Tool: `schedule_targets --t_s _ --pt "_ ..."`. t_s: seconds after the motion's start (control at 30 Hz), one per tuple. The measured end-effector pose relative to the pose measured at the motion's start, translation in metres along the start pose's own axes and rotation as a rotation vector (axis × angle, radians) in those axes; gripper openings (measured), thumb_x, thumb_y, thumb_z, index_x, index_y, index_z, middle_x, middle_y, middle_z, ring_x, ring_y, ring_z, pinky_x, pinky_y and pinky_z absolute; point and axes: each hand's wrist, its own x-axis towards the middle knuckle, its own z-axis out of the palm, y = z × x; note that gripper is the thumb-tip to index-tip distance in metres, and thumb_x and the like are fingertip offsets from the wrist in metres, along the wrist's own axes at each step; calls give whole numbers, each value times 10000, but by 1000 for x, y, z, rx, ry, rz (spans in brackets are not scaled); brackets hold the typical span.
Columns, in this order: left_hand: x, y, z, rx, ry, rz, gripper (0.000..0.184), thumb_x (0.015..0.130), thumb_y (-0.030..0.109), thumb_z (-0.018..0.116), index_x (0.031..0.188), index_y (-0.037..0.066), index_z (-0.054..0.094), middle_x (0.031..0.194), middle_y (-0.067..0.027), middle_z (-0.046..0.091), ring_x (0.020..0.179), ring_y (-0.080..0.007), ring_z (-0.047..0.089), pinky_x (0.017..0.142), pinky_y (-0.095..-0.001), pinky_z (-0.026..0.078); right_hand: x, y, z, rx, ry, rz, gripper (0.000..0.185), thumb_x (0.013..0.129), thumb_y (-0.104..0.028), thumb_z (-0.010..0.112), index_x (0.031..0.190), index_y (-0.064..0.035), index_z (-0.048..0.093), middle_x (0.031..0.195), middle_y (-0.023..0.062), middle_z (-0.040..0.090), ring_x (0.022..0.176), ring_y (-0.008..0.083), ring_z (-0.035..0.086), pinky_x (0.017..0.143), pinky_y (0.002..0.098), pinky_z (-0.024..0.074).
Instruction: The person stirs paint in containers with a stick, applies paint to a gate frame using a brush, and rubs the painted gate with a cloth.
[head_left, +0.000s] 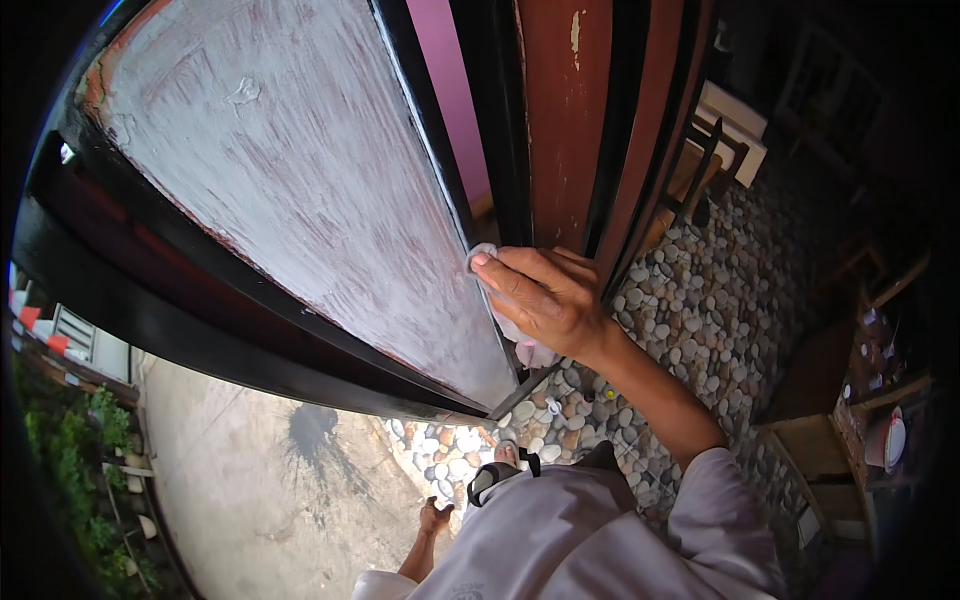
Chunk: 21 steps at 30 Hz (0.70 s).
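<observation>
A tall door panel (pixel 290 190) smeared with whitish-grey coating over reddish brown fills the upper left, framed by dark edges. My right hand (pixel 548 300) is closed round a crumpled pale cloth (pixel 537 350), and one part of the cloth touches the panel's right edge near its lower end. Down at the bottom, my left hand (pixel 434 517) hangs low beside my body, away from the panel. Its fingers look curled, but they are small and dark, and whether they hold anything cannot be made out.
Brown panels with black strips (pixel 565 120) stand right of the coated one. Below is a pebble-patterned floor (pixel 680 300); concrete ground (pixel 230 470) with a dark stain lies at left. A wooden chair (pixel 712 165) and a cluttered wooden table (pixel 850 430) are at right.
</observation>
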Motion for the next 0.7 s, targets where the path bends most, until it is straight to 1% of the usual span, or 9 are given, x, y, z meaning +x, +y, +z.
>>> schedule_targets --t_s 0.13,0.2,0.27,0.3,0.33,0.43,0.47,0.53,0.7 --pt "6 -5 -1 8 -9 0 755 707 443 780 1237 -21 508 887 -261 669 909 -396 651 771 -436 518 -35 -3 5 -24 -36 23 503 624 -24 815 1103 -104 683 930 33 668 666 144 645 525 261 481" --pt "7 -6 1 43 77 125 762 703 447 788 1235 -22 507 911 -265 669 917 -398 649 769 -435 520 -60 -4 10 -47 -117 42 498 641 -26 804 1115 -99 667 933 34 670 669 147 649 531 260 492" --pt "2 8 -8 46 29 91 763 706 447 788 1234 -25 505 926 -269 667 925 -399 647 771 -434 520 -73 -3 10 -40 -144 60 504 652 -25 798 1128 -100 652 937 37 671 682 152 654 549 260 509" --pt "4 7 -7 47 -19 54 763 708 447 788 1233 -28 503 941 -272 665 934 -401 645 772 -433 521 -72 -4 10 -13 -116 95 523 644 -23 798 1140 -97 648 938 39 671 690 153 657 555 260 513" --pt "5 5 -5 50 18 94 755 714 451 782 1231 -24 503 940 -272 664 932 -394 648 769 -433 522 -70 -4 10 14 -87 128 541 637 -22 798 1151 -95 644 939 42 671 698 153 660 561 260 517" --pt "12 -5 4 7 -14 74 762 718 469 776 1237 -18 503 980 -273 659 959 -398 639 791 -431 518 -50 -14 3 -16 -66 178 578 612 -17 798 1164 -81 638 944 42 669 725 161 664 582 267 529" --pt "15 -13 7 -29 -76 4 770 723 474 771 1245 -21 496 1007 -276 653 974 -406 632 809 -431 514 -47 -14 7 -24 -54 186 578 612 -17 798 1164 -81 638 944 42 669 725 161 664 582 267 529" --pt "16 -15 8 -46 -96 -26 762 723 469 773 1240 -19 499 1021 -278 649 990 -406 626 824 -428 507 -42 -14 14 -29 59 76 522 673 -21 762 1170 -87 618 941 7 613 642 154 622 546 276 535" --pt "17 -42 23 -94 -91 -128 741 724 455 778 1228 -14 507 1055 -286 638 1030 -404 611 860 -421 491 -50 -17 21 25 129 136 500 655 -14 767 1133 -79 637 919 22 614 634 151 617 527 274 528"
